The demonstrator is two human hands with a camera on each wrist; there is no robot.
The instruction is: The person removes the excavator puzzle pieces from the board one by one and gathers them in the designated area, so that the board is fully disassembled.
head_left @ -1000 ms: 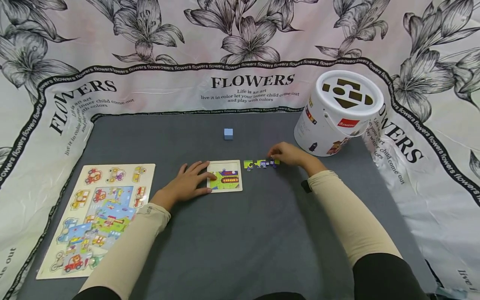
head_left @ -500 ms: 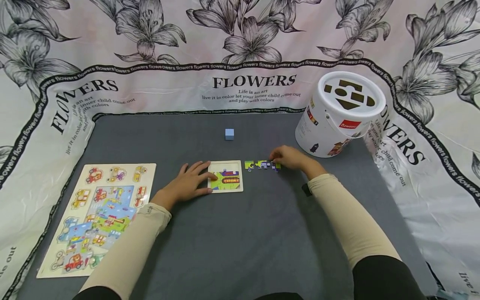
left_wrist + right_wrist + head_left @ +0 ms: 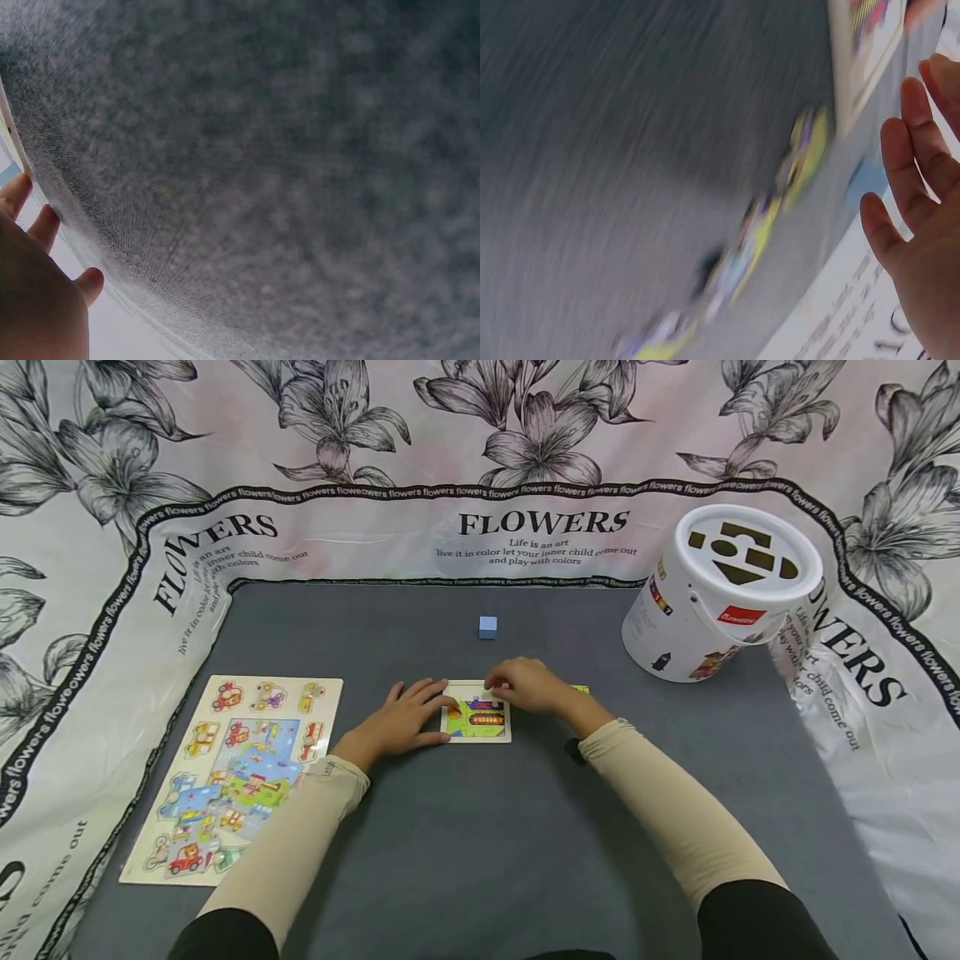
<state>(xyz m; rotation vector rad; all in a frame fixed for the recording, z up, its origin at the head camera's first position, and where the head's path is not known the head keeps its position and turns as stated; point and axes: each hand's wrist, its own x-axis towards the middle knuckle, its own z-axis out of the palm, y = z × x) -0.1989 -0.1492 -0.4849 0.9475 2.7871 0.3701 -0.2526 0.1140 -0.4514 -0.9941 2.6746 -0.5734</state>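
A small wooden puzzle tray (image 3: 476,741) lies mid-table, its lower part filled with a picture of a tracked vehicle on green. My left hand (image 3: 401,722) rests along the tray's left edge, fingers spread, one fingertip on the picture. Over the tray's upper right corner, my right hand (image 3: 531,685) pinches a puzzle piece (image 3: 487,694), mostly covered by the fingers. In the right wrist view, several loose puzzle pieces (image 3: 742,251) lie blurred in a row beside the tray; from the head view that hand mostly hides them.
A large wooden vehicle puzzle board (image 3: 142,864) lies at the left, partly under the left sleeve. Behind the tray sits a blue cube (image 3: 487,627). A white lidded bucket (image 3: 705,618) with shape cutouts stands at the back right.
My right hand has moved left from the row of loose pieces to the tray, bringing a puzzle piece. My left hand stays at the tray's edge. The head view has shifted slightly.
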